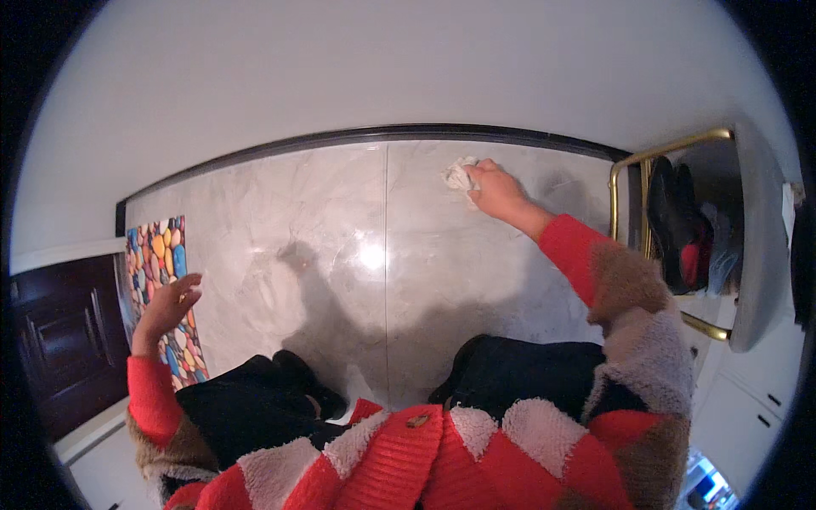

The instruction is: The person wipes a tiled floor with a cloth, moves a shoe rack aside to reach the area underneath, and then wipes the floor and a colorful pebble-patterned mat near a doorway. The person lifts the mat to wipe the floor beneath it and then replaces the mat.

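Note:
My right hand (500, 190) grips a crumpled white cloth or tissue (460, 175) against the pale marbled floor tiles (331, 204), not far from the dark baseboard (414, 132). Off to the left, my left hand (171, 306) hangs above a door mat printed with coloured pebbles (156, 248). Its fingers are slightly bent and apart, with nothing in them. A straight tile seam runs between the two hands, and a bright light reflection lies near it. My shadow falls across the tiles.
At the right stands a bench with a gold metal frame (613, 197) and a grey seat (762, 255); dark shoes (669, 217) sit under it. A dark panelled door (70, 338) is at the left. A white wall (395, 64) rises beyond the baseboard. White cabinets (739, 382) stand at lower right.

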Demonstrator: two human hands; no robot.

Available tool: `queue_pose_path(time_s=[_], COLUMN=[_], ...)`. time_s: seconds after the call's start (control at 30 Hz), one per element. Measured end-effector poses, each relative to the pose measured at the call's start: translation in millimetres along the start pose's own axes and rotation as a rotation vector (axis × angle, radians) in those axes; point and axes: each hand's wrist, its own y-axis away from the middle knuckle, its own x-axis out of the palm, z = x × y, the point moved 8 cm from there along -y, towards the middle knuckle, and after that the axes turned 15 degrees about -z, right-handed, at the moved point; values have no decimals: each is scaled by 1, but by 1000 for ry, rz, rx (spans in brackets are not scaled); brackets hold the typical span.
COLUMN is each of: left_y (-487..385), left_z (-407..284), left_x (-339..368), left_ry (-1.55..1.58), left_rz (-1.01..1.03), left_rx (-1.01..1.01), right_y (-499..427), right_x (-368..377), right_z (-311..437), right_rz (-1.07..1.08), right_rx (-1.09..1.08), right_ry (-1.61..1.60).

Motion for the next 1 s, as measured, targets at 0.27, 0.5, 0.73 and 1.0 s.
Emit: queue_pose_path(time_s=[0.27,0.5,0.73,1.0], left_y=[80,145,189,132], left_z=[-7,61,96,73], left_x=[-17,5,20,0], left_ry=[333,463,490,364], left_rz=[-2,-16,29,-23], left_rx=[2,-324,-442,-158], right_y=[-13,-9,-63,-55], right_x=[79,-10,74,180], right_z=[-72,-223,-113,115], right_rz=[-257,-738,-545,-382], right_rx=[56,674,506,115], right_ry=[-22,139,744,-144])
